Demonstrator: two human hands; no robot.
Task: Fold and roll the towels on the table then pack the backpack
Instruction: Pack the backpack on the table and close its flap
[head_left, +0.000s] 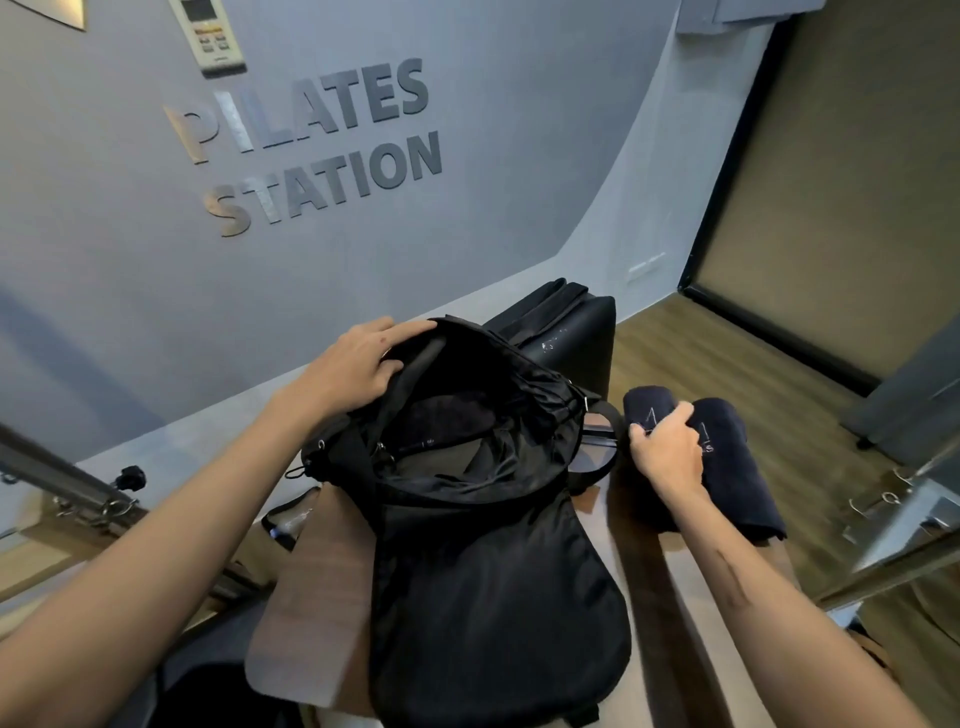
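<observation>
Wooden worktop (311, 597) carries a black backpack (493, 597), its mouth gaping upward. At its right lie two dark rolled towels (727, 467) side by side; the right hand (667, 449) curls its fingers around the nearer roll. Farther off, the left hand (358, 364) grips the backpack's far rim. Beyond stands a grey wall (130, 234) lettered "PILATES STATION".
</observation>
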